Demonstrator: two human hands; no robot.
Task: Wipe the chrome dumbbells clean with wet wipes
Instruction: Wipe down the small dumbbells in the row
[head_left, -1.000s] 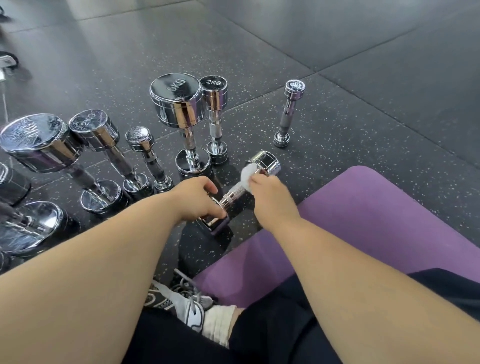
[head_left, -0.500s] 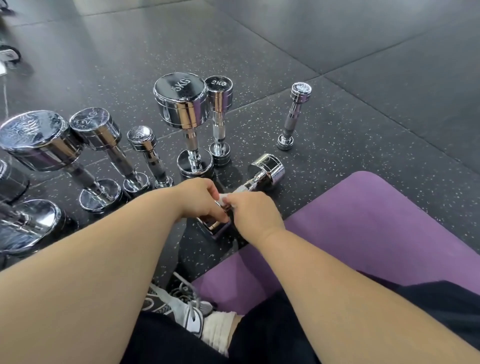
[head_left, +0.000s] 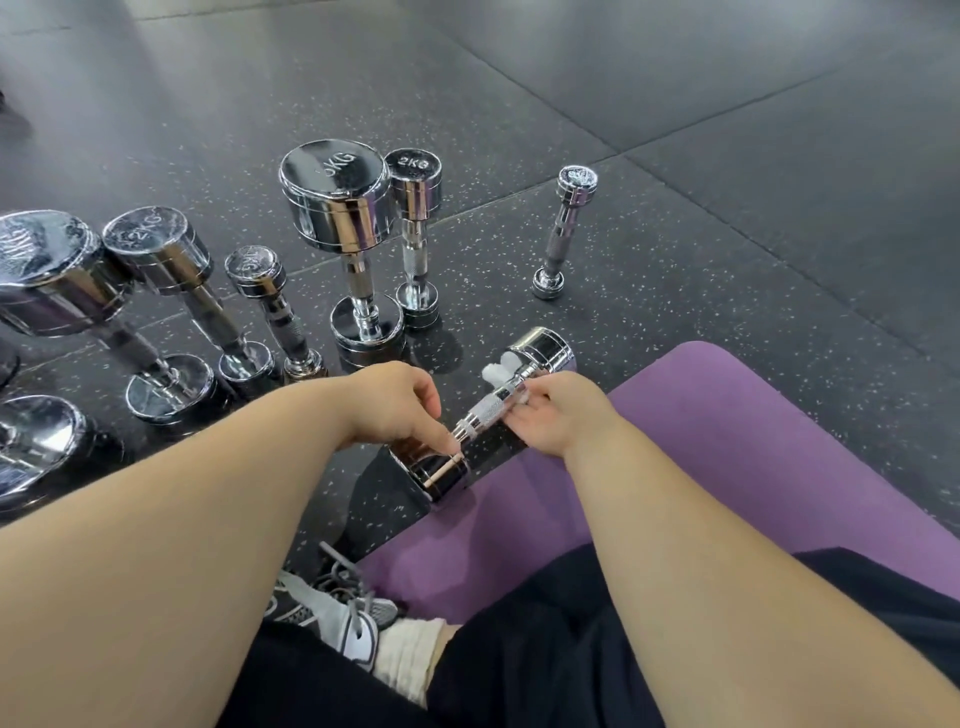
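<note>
On my feed the small dumbbell (head_left: 488, 410) being worked on lies slanted right in front of the person. Its near head sits low at the edge of the purple mat (head_left: 727, 441) and its far head points up and away over the speckled black floor (head_left: 675, 249). Can't tell if the near head actually rests on the floor or hangs just above it.

The left hand (head_left: 395, 410) comes in from the left, fingers curled down and pinching the bar right where it meets the near head. The right hand (head_left: 558, 418) is on the other side, palm turned up, fingers curled round the knurled handle with the white wet wipe (head_left: 496, 370) bunched against it. A wad of the wipe pokes out just below the far head.

Behind that, a big dumbbell (head_left: 353, 249) stands on end with a 2KG dumbbell (head_left: 415, 234) upright just beside it on its right. A thin dumbbell (head_left: 566, 228) stands alone further right, well apart. Off to the left there's a row of three more (head_left: 171, 286), all standing on end, chrome all over.

Down at the bottom I can see a grey and white sneaker (head_left: 337, 618) and a white sock (head_left: 405, 654) tucked at the mat's near corner.
</note>
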